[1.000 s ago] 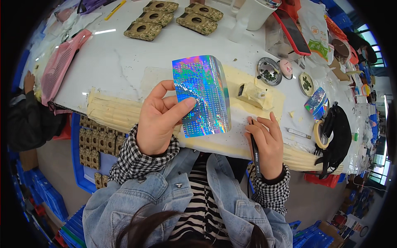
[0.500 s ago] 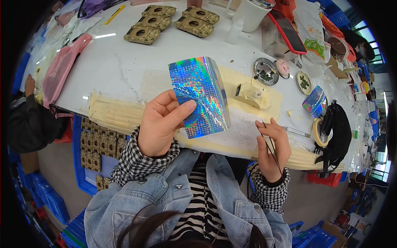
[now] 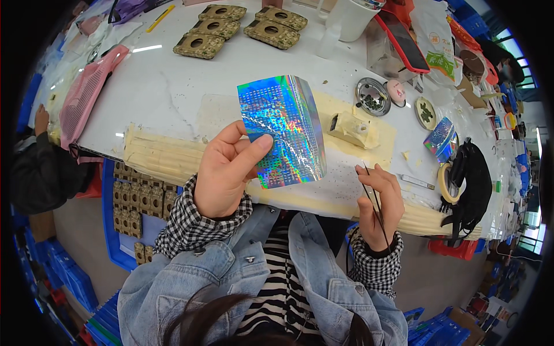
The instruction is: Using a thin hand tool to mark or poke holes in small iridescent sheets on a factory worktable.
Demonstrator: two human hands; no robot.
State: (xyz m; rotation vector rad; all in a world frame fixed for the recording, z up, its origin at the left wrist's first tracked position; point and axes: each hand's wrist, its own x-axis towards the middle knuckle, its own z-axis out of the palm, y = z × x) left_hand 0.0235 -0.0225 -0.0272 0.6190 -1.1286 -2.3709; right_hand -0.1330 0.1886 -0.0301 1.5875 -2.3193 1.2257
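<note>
Between thumb and fingers, my left hand [image 3: 228, 167] pinches a shiny holographic sticker sheet [image 3: 283, 127], held tilted above the table's near edge. Rows of small marks cover the sheet, and its right side curls. My right hand [image 3: 381, 199] holds dark, thin tweezers [image 3: 375, 199], their tips pointing up and away from me. Beyond the hands, a block wrapped in cream masking tape [image 3: 353, 130] rests on a taped patch of the table. A round metal dish [image 3: 372, 97] with small dark green pieces stands behind it.
Several camouflage-patterned model parts [image 3: 213, 27] lie at the back. A blue tray [image 3: 130, 245] below the edge holds more. To the right are a tape roll [image 3: 447, 183], a black bag [image 3: 470, 187], another holographic sheet [image 3: 441, 141] and a red-cased phone [image 3: 402, 43]. A pink mesh basket [image 3: 92, 95] stands left.
The sticker sheet in my left hand has shifted slightly right and turned a little, changing its reflections. My right hand keeps the tweezers in nearly the same place.
</note>
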